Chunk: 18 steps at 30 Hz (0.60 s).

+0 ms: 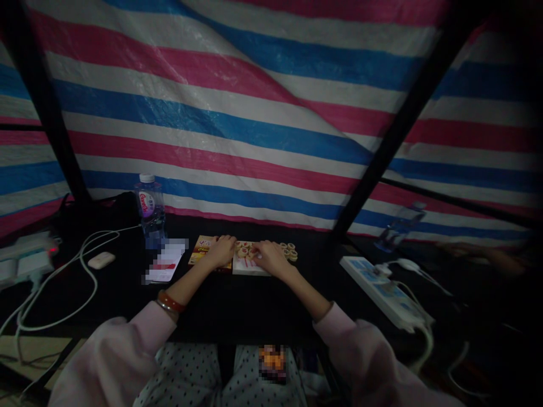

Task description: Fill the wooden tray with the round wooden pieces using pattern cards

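My left hand (221, 252) lies over the right part of a yellow and brown printed box lid (198, 249), fingers reaching the white box (251, 269) beside it; its fingers look extended, not wrapped round anything. Round wooden Chinese chess pieces (243, 249) with red markings sit together in that white box. My right hand (271, 257) is bent over the box's right side, thumb and fingers closed at a piece by its edge; the palm side is hidden. Several more round pieces (290, 251) lie on the black table just right of that hand.
A phone (167, 263), a water bottle (150, 212) and a pale earbud case (101, 260) stand left, near white cables. On the right are a power strip (382, 293) and another bottle (400, 227). A striped tarp (237, 130) hangs behind. Someone's arm (483, 257) shows dimly far right.
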Available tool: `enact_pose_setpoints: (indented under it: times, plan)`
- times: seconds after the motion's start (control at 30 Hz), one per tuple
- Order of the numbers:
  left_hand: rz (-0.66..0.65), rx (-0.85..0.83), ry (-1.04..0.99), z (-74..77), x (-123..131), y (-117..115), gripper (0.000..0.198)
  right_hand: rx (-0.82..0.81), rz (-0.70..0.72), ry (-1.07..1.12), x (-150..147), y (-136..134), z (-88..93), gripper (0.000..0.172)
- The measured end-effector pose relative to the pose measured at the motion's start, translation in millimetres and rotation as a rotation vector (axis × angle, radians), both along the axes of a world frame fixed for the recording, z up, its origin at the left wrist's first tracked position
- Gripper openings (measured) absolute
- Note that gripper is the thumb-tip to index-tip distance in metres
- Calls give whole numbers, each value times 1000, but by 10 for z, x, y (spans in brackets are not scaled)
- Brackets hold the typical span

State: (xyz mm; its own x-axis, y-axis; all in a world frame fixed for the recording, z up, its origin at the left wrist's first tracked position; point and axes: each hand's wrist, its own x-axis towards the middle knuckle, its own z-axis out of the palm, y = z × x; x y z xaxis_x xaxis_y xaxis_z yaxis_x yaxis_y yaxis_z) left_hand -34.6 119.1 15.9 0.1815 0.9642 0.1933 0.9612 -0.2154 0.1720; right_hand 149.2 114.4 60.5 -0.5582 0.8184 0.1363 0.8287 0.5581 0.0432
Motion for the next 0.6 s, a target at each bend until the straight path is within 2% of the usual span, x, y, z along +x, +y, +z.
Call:
enact_pose_setpoints:
  times: [0.13,0.23,0.37,0.47,0.6]
  plan:
    - [-3,-7,-1,7,0,-6,33,-94,-20,85,-39,18,-33,18]
    - [-4,-16,1,9,-1,-4,33,-102,-46,133,-84,43,-105,18]
    - [-8,-16,7,12,-2,-7,33,-113,9,241,-87,86,-152,14]
    - [-10,-8,7,14,-2,-14,34,-141,44,365,19,113,-86,12]
    - [-12,-7,0,10,-2,-10,34,-150,-20,508,353,146,52,15]
